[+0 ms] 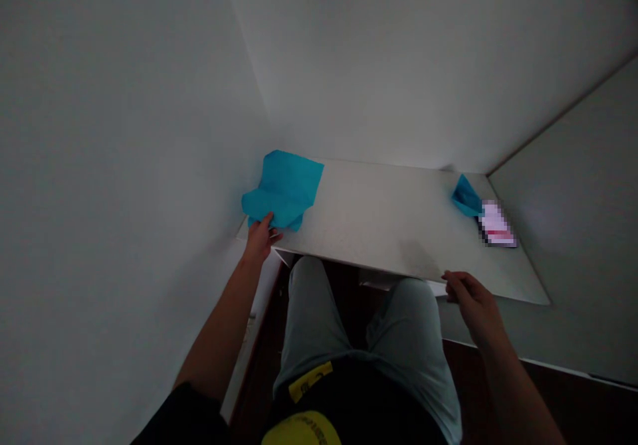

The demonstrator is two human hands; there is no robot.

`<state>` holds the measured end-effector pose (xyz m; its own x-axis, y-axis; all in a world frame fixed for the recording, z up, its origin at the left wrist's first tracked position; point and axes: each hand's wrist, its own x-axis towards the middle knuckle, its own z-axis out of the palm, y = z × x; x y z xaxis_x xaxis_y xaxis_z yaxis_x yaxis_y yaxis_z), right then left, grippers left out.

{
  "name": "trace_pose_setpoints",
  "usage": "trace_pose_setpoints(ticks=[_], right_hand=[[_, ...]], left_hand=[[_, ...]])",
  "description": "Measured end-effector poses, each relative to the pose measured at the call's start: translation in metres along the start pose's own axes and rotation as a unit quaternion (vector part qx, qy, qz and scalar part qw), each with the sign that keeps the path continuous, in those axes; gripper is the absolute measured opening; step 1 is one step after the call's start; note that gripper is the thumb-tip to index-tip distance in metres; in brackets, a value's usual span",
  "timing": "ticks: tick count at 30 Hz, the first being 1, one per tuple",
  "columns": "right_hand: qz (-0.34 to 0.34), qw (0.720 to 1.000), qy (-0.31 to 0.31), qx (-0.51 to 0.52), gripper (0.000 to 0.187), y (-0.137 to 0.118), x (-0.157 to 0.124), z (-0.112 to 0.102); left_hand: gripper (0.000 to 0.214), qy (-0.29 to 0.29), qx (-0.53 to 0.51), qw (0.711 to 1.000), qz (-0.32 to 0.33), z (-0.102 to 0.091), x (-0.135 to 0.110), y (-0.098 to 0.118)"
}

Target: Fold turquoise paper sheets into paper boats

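Note:
A creased sheet of blue paper (292, 179) lies at the left end of the white tabletop, its near part bent up. My left hand (261, 238) pinches the near edge of this sheet, thumb on top. Over the front edge of the tabletop, to the right, is my right hand (467, 292), its fingers drawn together at the tips. Whether anything small is between them I cannot tell. A smaller folded blue paper piece (466, 198) stands at the far right, well away from my right hand.
Beside the folded piece lies a phone (497, 224) with a lit, blurred screen. The narrow white tabletop (379, 206) is bounded by walls at the left and back and a panel (588, 206) at the right. My knees are under its front edge.

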<state>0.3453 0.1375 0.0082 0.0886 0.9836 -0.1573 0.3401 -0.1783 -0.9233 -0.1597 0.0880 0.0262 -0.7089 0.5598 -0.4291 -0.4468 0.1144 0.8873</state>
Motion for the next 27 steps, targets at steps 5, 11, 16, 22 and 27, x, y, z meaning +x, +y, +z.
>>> trace_pose_setpoints(ticks=[5,11,16,22,27], right_hand=[[0.007,1.0,-0.015,-0.016,0.058,-0.001,0.003,-0.003],[-0.047,0.996,-0.045,-0.067,0.053,-0.002,0.024,-0.009],[-0.154,0.961,-0.041,-0.225,0.06,-0.021,0.073,-0.013],[-0.17,0.916,0.043,-0.36,0.034,-0.052,0.173,-0.014],[-0.131,0.898,0.02,-0.42,0.038,-0.055,0.218,-0.004]], left_hand=[[0.032,-0.008,0.054,0.998,-0.025,0.004,-0.004,-0.011],[0.045,-0.039,0.119,0.992,-0.017,-0.017,-0.045,-0.025],[0.063,-0.099,0.151,0.983,-0.009,-0.032,-0.076,-0.045],[0.066,-0.15,0.24,0.959,0.005,-0.043,-0.077,-0.06],[0.046,-0.121,0.279,0.951,0.054,-0.05,-0.082,-0.06]])
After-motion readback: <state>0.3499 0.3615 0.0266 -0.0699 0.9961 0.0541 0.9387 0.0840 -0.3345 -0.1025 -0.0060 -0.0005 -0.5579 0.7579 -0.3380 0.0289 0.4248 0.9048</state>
